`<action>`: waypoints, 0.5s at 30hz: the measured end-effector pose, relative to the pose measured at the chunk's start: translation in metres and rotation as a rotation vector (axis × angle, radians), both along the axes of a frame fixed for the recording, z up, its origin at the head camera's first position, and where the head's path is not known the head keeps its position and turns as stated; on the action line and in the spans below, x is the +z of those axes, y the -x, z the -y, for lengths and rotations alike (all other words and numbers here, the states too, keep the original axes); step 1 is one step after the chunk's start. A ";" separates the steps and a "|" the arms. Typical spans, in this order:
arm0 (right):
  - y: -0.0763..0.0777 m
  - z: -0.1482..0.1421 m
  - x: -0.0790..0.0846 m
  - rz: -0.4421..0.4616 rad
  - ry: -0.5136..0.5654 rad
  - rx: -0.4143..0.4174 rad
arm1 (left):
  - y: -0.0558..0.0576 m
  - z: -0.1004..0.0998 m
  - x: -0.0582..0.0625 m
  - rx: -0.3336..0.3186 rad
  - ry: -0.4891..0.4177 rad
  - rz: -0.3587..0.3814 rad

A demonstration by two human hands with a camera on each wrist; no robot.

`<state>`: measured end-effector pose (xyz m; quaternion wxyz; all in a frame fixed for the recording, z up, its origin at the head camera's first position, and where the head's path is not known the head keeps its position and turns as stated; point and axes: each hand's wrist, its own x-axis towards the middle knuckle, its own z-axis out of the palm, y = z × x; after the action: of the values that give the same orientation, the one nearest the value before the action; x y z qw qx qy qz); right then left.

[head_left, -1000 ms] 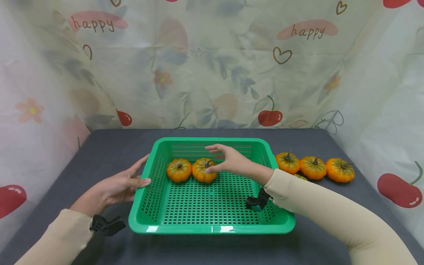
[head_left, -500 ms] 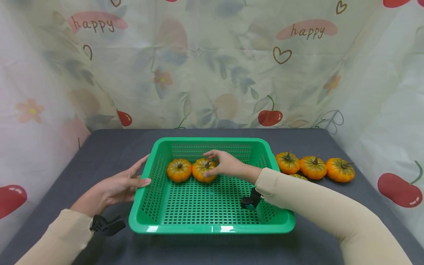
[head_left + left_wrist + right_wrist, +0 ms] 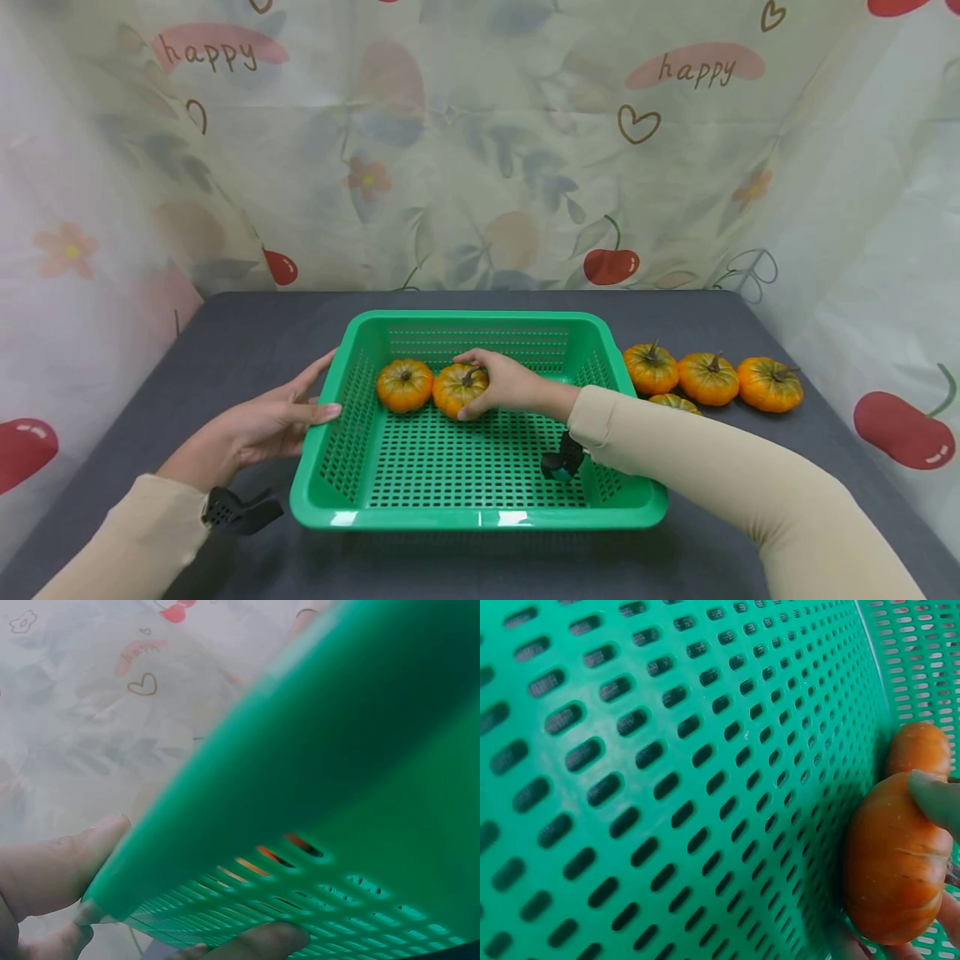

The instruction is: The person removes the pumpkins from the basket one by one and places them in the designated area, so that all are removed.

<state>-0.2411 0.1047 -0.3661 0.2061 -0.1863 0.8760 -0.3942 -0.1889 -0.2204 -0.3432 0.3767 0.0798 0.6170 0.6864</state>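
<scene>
A green plastic basket (image 3: 480, 518) with slotted walls stands on the table. My left hand (image 3: 273, 421) holds its left rim, thumb over the top; the left wrist view shows fingers (image 3: 270, 941) against the slotted outer wall. Inside, two small orange pumpkins sit side by side toward the back left. My right hand (image 3: 513, 385) reaches over the basket's right side and grips the right-hand pumpkin (image 3: 457, 390), thumb on its near side and fingers around the far side. The left-hand pumpkin (image 3: 405, 386) is right beside it. In the right wrist view the gripped pumpkin (image 3: 892, 862) partly hides the other.
Several more pumpkins lie on the dark table (image 3: 255, 333) right of the basket: one near the rim (image 3: 651, 369), one in the middle (image 3: 708, 379), one outermost (image 3: 770, 385). Another (image 3: 675, 403) is partly hidden behind my right sleeve. A printed curtain (image 3: 480, 167) surrounds the table.
My right hand has moved down and slightly left onto the right-hand pumpkin in the basket and taken hold of it. The left hand and basket have stayed in place.
</scene>
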 end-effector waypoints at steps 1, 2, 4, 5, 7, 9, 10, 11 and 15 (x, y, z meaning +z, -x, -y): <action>0.000 0.000 0.000 -0.003 -0.004 0.001 | 0.000 0.000 0.000 0.000 0.000 0.000; 0.001 0.000 -0.001 -0.005 -0.005 0.001 | 0.000 0.000 0.000 0.000 0.000 0.000; 0.000 0.001 -0.001 -0.006 -0.008 0.000 | 0.000 0.000 0.000 0.000 0.001 -0.001; 0.001 0.001 -0.001 -0.006 -0.008 0.001 | 0.000 0.000 0.000 0.000 0.002 -0.002; 0.001 0.001 -0.001 -0.004 -0.009 0.002 | -0.001 0.000 0.000 0.000 0.003 -0.003; 0.001 0.000 -0.001 -0.001 -0.006 0.004 | -0.001 0.000 0.000 0.001 0.005 -0.005; 0.002 0.000 -0.001 0.001 -0.004 0.006 | -0.001 0.000 0.000 0.001 0.006 -0.004; 0.002 -0.001 -0.001 0.004 -0.006 0.006 | -0.001 0.000 0.000 0.001 0.007 -0.004; 0.004 -0.003 0.001 0.030 -0.007 0.010 | 0.000 0.000 0.000 0.001 0.008 -0.003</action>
<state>-0.2448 0.1075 -0.3652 0.2218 -0.1841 0.8734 -0.3926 -0.1887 -0.2203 -0.3433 0.3757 0.0791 0.6202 0.6841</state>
